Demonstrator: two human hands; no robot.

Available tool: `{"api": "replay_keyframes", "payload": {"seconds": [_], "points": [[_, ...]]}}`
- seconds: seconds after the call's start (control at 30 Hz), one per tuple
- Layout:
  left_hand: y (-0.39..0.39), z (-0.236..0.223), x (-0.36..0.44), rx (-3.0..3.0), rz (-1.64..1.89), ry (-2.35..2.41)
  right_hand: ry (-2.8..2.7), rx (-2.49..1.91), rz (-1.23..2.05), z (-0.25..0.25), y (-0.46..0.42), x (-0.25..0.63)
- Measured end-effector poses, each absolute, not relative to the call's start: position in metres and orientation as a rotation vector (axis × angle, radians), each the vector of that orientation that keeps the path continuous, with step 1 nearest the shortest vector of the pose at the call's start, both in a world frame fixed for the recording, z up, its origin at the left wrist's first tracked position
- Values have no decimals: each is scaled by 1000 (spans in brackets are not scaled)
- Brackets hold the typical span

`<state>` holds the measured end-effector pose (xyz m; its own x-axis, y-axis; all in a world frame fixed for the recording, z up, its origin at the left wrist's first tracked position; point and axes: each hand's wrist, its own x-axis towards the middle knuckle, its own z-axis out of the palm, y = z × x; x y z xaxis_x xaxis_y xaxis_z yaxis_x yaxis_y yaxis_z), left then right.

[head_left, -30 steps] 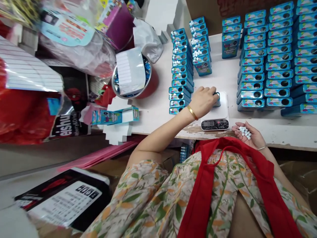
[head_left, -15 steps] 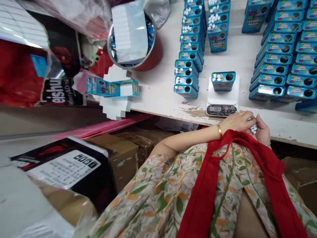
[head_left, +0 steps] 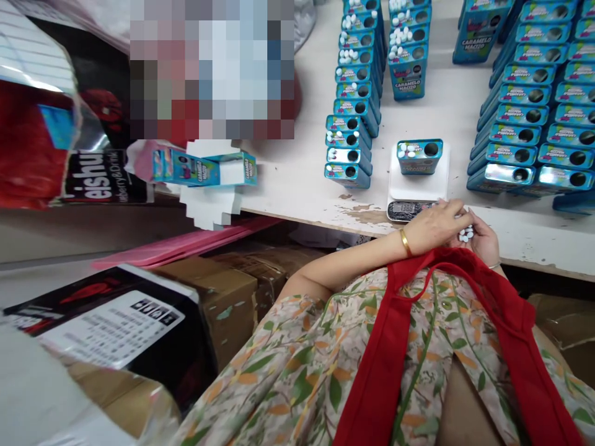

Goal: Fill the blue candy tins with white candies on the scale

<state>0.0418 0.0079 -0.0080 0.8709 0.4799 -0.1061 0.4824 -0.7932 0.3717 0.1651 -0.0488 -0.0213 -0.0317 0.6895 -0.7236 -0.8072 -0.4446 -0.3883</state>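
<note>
My right hand (head_left: 487, 240) is cupped at the table's front edge around a small heap of white candies (head_left: 466, 233). My left hand (head_left: 437, 224), with a gold bangle at the wrist, lies over that palm. Its fingers are bent together beside the candies, and their tips are partly hidden. Just behind, a blue candy tin (head_left: 419, 162) stands upright on a white digital scale (head_left: 395, 186). A few white candies rest on the tin's top, left of its round dark hole. The scale's display is lit, and my left hand covers its right part.
Blue tins with candies on top (head_left: 348, 172) stand in a row left of the scale. More such tins (head_left: 510, 175) are lined up at the right. A printed blue-and-white carton (head_left: 218, 170) lies open at the left table edge. Cardboard boxes (head_left: 227, 297) sit below.
My left hand has let go of the tin on the scale and moved down right to the candies in my right palm. The view has shifted, and the display went from zero to a reading.
</note>
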Motion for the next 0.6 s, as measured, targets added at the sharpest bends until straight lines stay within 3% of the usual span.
{"api": "replay_keyframes", "payload": {"seconds": [0.37,0.6], "points": [[70,15,-5,2499,339,664,316,-795,1715,-12,2,139],[118,47,-7,2579,153,972,266,-824,1775,-13,3,144]]}}
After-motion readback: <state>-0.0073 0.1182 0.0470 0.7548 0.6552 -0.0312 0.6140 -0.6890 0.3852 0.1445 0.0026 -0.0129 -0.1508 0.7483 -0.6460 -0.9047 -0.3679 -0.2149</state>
